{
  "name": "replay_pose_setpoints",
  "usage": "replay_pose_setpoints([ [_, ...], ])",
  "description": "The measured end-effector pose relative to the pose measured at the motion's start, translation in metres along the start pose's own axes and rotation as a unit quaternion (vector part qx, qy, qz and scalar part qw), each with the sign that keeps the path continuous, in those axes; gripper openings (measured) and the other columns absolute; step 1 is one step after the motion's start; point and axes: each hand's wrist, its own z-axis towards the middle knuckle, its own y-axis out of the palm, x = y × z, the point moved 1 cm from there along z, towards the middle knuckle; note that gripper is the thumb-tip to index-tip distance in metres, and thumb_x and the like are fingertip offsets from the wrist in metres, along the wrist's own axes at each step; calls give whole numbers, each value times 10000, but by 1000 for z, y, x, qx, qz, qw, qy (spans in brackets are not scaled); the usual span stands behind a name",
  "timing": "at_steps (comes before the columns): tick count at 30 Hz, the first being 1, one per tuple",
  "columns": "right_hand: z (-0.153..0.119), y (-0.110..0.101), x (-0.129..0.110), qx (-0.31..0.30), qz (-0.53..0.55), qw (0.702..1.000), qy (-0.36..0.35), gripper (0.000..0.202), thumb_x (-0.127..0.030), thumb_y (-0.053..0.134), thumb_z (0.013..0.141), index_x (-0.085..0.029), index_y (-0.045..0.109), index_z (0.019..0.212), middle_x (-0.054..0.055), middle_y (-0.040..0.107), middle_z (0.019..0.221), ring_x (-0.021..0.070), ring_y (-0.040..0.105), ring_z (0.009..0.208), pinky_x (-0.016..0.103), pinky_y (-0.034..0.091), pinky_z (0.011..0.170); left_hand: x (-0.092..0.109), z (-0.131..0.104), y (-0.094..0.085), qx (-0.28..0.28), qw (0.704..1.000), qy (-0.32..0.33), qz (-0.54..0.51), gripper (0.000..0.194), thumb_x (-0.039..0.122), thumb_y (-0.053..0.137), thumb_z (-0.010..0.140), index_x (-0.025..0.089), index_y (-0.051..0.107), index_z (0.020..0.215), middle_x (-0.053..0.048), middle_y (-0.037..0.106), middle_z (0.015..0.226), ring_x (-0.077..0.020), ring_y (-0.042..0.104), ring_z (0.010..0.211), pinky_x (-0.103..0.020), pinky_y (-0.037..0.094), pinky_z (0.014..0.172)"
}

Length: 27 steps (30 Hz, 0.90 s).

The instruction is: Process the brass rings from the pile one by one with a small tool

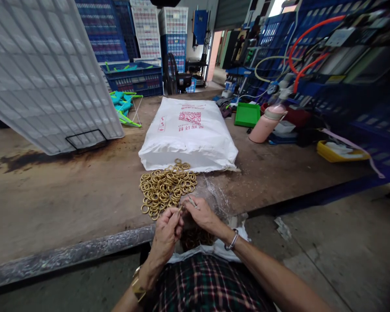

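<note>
A pile of brass-coloured rings (167,187) lies at the table's near edge, against a white printed sack (211,138). Just below the pile, my left hand (167,227) pinches one small brass ring (181,209) between thumb and fingertips. My right hand (202,213) is closed round a thin metal hand tool (192,202), its fingertips meeting the left hand's at the ring. The tool's tip is too small to make out. Beneath my hands, at my lap, an open white bag (225,249) holds dark brownish pieces (196,238), partly hidden by my wrists.
A large white ribbed crate (52,73) stands tilted at the left, near green and teal plastic parts (125,104). On the right are a green tray (247,114), a pink bottle (267,125) and a yellow dish (341,152). Stacked crates (173,39) stand behind.
</note>
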Motion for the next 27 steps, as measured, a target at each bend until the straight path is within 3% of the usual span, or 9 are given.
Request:
replay_pose_setpoints([
  [6,-10,2,6,-69,-180,975,-108,153,-114,406,783,-180,480,666,-29,466,591,102,374,542,224,272,541,-6,2,-4,-5,999,30,34,363,511,621,716,168,501,705,71,459,542,-20,310,390,-141,195,363],
  [16,-8,5,0,-109,-306,944,-60,163,-87,434,713,-162,558,789,22,579,660,123,431,560,234,265,552,-7,1,-9,32,988,87,124,383,550,575,732,179,498,677,69,456,517,-44,322,407,-166,241,388],
  [21,2,-4,7,-67,-359,930,-24,207,-96,409,770,-149,582,869,51,622,711,129,474,576,243,259,552,0,-18,0,-18,992,66,107,377,522,597,739,167,505,653,59,461,506,-37,333,399,-162,234,377],
  [24,12,-11,12,-30,-366,930,-19,222,-97,397,787,-145,581,902,52,626,718,130,498,592,238,278,565,2,-22,2,-58,998,16,30,367,516,601,739,169,498,677,56,493,537,-25,302,367,-157,210,346],
  [27,22,-13,11,6,-347,936,-52,232,-103,417,783,-161,563,955,44,637,760,140,537,654,229,317,612,1,-17,-2,-48,997,-26,-51,376,514,631,708,165,492,696,24,568,655,-19,320,379,-147,206,328],
])
